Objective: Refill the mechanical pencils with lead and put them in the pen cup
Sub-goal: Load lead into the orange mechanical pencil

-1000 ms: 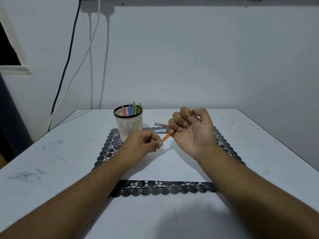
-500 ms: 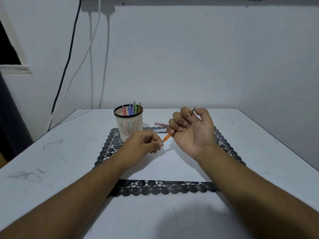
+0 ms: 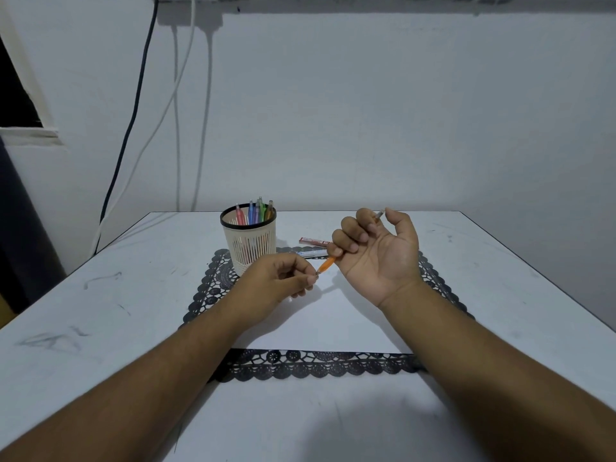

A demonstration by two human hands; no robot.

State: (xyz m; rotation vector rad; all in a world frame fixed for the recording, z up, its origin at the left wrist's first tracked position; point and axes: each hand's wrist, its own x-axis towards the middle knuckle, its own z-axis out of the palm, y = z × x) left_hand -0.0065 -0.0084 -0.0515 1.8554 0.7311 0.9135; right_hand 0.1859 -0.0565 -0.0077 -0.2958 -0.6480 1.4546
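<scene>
Both hands worked one orange mechanical pencil (image 3: 326, 263): my right hand (image 3: 376, 251) curled around its barrel, my left hand (image 3: 283, 281) pinched its tip. The pen cup (image 3: 248, 243) stood just beside them.

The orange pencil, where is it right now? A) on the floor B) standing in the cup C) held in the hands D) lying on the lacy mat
C: the right hand curls its fingers round the orange mechanical pencil, and the left hand pinches its tip, above the black lace-edged mat.
</scene>
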